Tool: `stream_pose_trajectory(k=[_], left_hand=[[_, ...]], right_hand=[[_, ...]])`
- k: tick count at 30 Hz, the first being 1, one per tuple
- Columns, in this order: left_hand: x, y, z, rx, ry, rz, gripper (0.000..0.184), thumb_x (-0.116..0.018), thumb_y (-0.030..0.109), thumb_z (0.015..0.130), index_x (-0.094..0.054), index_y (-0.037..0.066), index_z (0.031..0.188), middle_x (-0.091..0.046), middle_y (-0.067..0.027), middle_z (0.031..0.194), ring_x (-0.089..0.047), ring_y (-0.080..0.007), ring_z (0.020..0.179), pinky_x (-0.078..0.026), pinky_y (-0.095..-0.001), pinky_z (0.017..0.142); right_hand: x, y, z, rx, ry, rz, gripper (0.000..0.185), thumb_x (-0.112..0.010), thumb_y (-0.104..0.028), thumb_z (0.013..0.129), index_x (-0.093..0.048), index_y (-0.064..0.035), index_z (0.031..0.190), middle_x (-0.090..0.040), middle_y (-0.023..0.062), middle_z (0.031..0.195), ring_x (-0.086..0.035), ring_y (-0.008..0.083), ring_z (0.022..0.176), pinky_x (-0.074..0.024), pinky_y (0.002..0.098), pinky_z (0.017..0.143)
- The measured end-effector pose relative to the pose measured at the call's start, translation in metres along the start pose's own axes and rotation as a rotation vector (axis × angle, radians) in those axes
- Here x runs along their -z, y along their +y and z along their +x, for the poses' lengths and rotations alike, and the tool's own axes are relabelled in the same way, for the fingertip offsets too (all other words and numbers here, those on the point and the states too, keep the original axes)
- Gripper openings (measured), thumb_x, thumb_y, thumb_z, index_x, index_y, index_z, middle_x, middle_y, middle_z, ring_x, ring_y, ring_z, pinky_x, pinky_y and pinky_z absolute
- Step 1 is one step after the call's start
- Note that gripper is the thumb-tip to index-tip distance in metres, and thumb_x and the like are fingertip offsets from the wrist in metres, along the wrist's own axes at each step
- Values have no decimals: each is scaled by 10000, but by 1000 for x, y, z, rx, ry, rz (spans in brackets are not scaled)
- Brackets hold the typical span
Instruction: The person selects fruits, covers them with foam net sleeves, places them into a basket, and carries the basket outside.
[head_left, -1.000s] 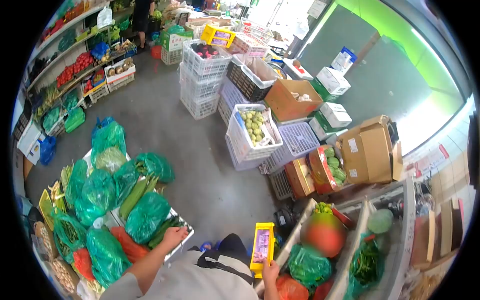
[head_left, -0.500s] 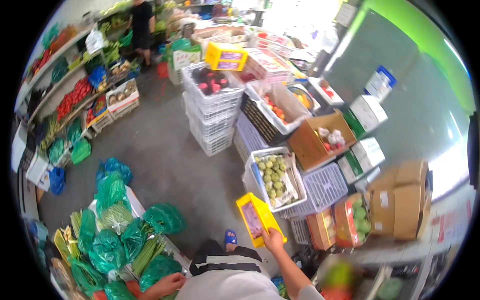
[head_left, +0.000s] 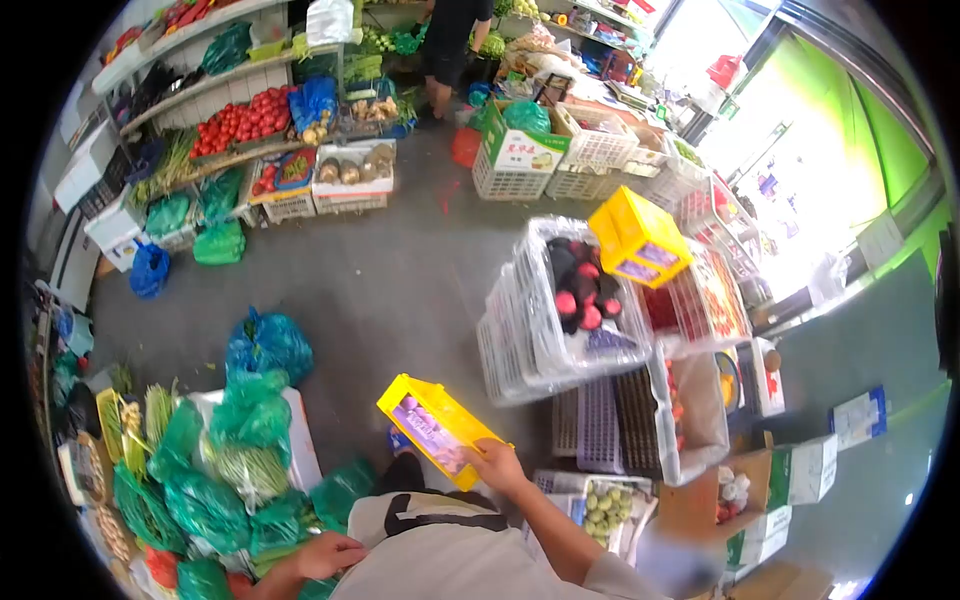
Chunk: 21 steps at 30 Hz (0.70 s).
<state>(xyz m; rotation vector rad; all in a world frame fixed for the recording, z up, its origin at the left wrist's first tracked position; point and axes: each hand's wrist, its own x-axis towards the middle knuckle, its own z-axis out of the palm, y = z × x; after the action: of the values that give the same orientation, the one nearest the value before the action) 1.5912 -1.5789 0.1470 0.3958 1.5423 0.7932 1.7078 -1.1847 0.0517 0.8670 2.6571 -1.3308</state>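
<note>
My right hand (head_left: 492, 466) grips the near end of a yellow carton (head_left: 430, 428) with a purple picture label, held tilted in front of my waist. My left hand (head_left: 328, 553) hangs at my left side with its fingers curled together, and nothing shows in it. Close to that hand lie green plastic bags (head_left: 205, 508) of vegetables and a bundle of long green stalks (head_left: 252, 474). Ahead and to the right, yellow boxes (head_left: 640, 235) with the same kind of label sit on the edge of a white crate stack (head_left: 510, 335) holding dark and pink produce.
A blue bag (head_left: 268, 345) lies on the floor ahead. Shelves on the left hold tomatoes (head_left: 245, 120); a box of root vegetables (head_left: 352, 177) stands below. A person (head_left: 452, 50) stands at the back. Crates and a cardboard box (head_left: 738, 490) line the right side.
My view has swung right, and the crates now appear nearer. The yellow carton stays in my right hand and appears further left. My left hand remains low beside me.
</note>
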Motion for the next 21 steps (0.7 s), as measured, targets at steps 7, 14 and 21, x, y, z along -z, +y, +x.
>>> stream_pose_trajectory(k=[7,14,21], left_hand=[[160,206,37,-20,-123,-159,393,-639,338,979,-638,50,712,-565,-17,631,-538,-122,600,-440,-307,566],[293,356,197,-196,36,276,400,-755,348,926,-632,52,686,-522,-6,555,-473,-74,534,-376,-285,508],[377,514,337,-299,353,243,338,-792,274,909,-676,-3,754,-526,-2,571,-474,-75,566,-389,-308,518]], right_hand=[[48,-104,219,174,57,167,350,-723,-332,945,-711,18,952,-712,226,923,-695,384,813,-540,436,696],[79,-110,478,276,130,273,378,-707,-373,934,-721,5,929,-713,223,901,-697,396,809,-536,442,698],[210,-149,695,139,82,213,391,-691,-380,929,-714,8,885,-702,236,853,-684,418,767,-533,474,698]])
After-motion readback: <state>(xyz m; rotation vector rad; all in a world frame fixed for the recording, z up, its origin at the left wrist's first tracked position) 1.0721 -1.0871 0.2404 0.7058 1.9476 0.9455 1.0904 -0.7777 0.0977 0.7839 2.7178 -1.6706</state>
